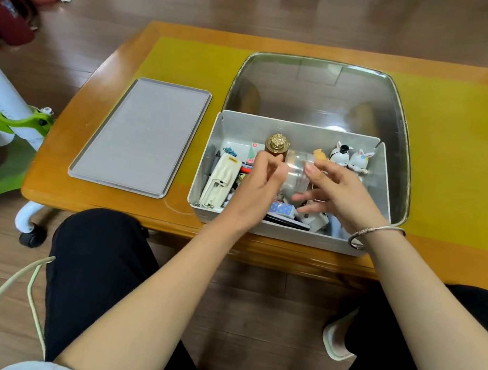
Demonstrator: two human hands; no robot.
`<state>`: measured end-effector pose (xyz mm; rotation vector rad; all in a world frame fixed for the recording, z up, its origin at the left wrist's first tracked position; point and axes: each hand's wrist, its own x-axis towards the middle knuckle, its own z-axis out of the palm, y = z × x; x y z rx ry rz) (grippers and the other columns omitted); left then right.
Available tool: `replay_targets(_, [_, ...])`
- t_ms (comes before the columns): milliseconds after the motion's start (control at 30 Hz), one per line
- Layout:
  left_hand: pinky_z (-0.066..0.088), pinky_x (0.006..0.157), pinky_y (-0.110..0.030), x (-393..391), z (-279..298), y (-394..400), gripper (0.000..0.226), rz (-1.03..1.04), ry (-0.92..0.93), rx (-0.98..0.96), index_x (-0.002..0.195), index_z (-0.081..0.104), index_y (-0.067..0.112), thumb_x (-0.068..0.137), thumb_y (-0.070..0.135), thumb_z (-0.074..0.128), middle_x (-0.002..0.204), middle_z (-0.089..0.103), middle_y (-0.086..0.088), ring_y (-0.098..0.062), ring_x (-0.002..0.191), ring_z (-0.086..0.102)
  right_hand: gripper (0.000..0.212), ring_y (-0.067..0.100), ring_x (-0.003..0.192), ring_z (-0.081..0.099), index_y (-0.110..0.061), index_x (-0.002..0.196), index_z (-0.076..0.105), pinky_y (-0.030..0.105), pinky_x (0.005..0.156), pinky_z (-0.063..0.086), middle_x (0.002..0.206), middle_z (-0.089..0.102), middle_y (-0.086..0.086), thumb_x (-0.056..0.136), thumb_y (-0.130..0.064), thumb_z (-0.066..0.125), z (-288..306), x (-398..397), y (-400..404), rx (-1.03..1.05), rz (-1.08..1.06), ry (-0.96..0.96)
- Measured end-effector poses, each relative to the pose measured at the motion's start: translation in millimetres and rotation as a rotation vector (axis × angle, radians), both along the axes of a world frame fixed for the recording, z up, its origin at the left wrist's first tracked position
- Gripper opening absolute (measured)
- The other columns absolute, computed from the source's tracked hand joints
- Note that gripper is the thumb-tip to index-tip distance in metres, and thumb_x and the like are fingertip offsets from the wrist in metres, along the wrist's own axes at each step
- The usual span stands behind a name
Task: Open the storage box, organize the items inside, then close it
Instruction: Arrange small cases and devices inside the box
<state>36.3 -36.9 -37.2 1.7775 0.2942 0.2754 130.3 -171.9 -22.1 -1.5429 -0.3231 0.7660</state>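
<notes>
A: What is laid out, largest first?

B: A wooden table (84, 178) with a yellow mat is seen. On it, toward one o'clock, a clear plastic cover (324, 95) is stood up behind the storage box (302, 130). The grey lid (140, 136) is laid flat at ten o'clock of the box, well apart from it, so the box is already opened.

A: And inside the box?

B: A cream remote control (219, 181) is lodged along the nine o'clock wall, with pens beside it. A brown bottle with a gold cap (277, 145) is stood upright near twelve o'clock. Two small rabbit figurines (350, 158) are set at the two o'clock corner.

A: How are the hands placed?

B: A clear plastic roll (297, 171) is held between them over the middle of the box. The left hand (260, 184) is curled onto its nine o'clock end; the right hand (335, 193), a bangle on its wrist, is pinched on the three o'clock end with the lower fingers spread loose.

A: How will things handle?

B: The box is judged light, stiff and smooth-walled; it is best taken by the two short walls. The roll is likely slippery and easily crushed. The figurines appear fragile and are better lifted by the body than the ears.
</notes>
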Motion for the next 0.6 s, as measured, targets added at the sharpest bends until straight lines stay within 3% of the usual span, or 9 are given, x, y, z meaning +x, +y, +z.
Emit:
replay_targets(67, [0.048, 0.089, -0.056, 3, 4, 2, 0.016, -0.009, 0.011, 0.027, 0.097, 0.039, 0.021, 0.101, 0.036, 0.041, 0.102, 0.055, -0.01, -0.034, 0.1, 0.058, 0.058, 0.032, 0.078, 0.07, -0.004, 0.127, 0.051, 0.032, 0.054, 0.058, 0.105, 0.061, 0.008, 0.08, -0.036, 0.064, 2, 0, -1, -0.007, 0.034, -0.018])
replay_targets(167, [0.048, 0.095, -0.048, 4, 8, 3, 0.021, -0.056, 0.013, 0.003, 0.117, 0.036, 0.023, 0.101, 0.033, 0.041, 0.124, 0.053, -0.007, -0.027, 0.112, 0.057, 0.055, 0.028, 0.074, 0.07, -0.003, 0.122, 0.055, 0.032, 0.053, 0.058, 0.109, 0.061, 0.014, 0.079, -0.035, 0.065, 5, 0, -1, -0.025, 0.06, -0.059])
replay_targets(233, [0.053, 0.085, -0.039, 4, 9, 5, 0.03, -0.079, 0.03, -0.009, 0.129, 0.038, 0.02, 0.102, 0.034, 0.037, 0.123, 0.054, -0.002, -0.024, 0.109, 0.059, 0.05, 0.03, 0.075, 0.068, 0.0, 0.127, 0.051, 0.032, 0.06, 0.059, 0.112, 0.06, 0.017, 0.083, -0.02, 0.066, 6, 0, -2, -0.012, 0.069, -0.093])
replay_targets(300, [0.053, 0.069, -0.031, 4, 9, 7, 0.032, -0.088, 0.059, -0.025, 0.13, 0.043, 0.02, 0.103, 0.035, 0.034, 0.112, 0.058, 0.0, -0.025, 0.094, 0.063, 0.044, 0.026, 0.077, 0.067, -0.008, 0.124, 0.054, 0.032, 0.069, 0.059, 0.114, 0.061, 0.013, 0.082, -0.006, 0.067, 8, 0, -4, -0.014, 0.09, -0.2])
replay_targets(367, [0.049, 0.06, -0.025, 5, 12, 9, 0.03, -0.1, 0.097, -0.041, 0.125, 0.045, 0.02, 0.103, 0.036, 0.032, 0.106, 0.06, -0.002, -0.019, 0.08, 0.062, 0.051, 0.014, 0.077, 0.066, -0.02, 0.121, 0.055, 0.025, 0.077, 0.057, 0.11, 0.06, 0.006, 0.077, -0.002, 0.072, 10, 0, -5, -0.046, 0.13, -0.295])
replay_targets(467, [0.05, 0.059, -0.024, 5, 13, 9, 0.028, -0.104, 0.096, -0.073, 0.123, 0.044, 0.018, 0.103, 0.035, 0.033, 0.106, 0.06, -0.005, -0.016, 0.075, 0.062, 0.059, -0.004, 0.077, 0.064, -0.03, 0.119, 0.054, 0.012, 0.074, 0.05, 0.098, 0.056, -0.005, 0.073, 0.001, 0.075, 15, 1, -7, -0.064, 0.163, -0.337])
replay_targets(533, [0.053, 0.063, -0.024, 5, 15, 8, 0.029, -0.098, 0.083, -0.095, 0.126, 0.042, 0.018, 0.102, 0.035, 0.035, 0.108, 0.059, -0.003, -0.008, 0.074, 0.065, 0.059, -0.003, 0.077, 0.066, -0.03, 0.122, 0.054, 0.012, 0.071, 0.05, 0.095, 0.06, -0.008, 0.075, 0.0, 0.074, 19, 0, -6, -0.057, 0.162, -0.325])
replay_targets(600, [0.055, 0.069, -0.025, 6, 17, 8, 0.033, -0.1, 0.074, -0.124, 0.132, 0.039, 0.017, 0.102, 0.033, 0.038, 0.114, 0.057, -0.001, -0.005, 0.079, 0.066, 0.048, 0.001, 0.072, 0.067, -0.024, 0.127, 0.054, 0.022, 0.072, 0.057, 0.08, 0.067, -0.014, 0.084, -0.008, 0.067, 21, 0, -6, -0.003, 0.142, -0.268])
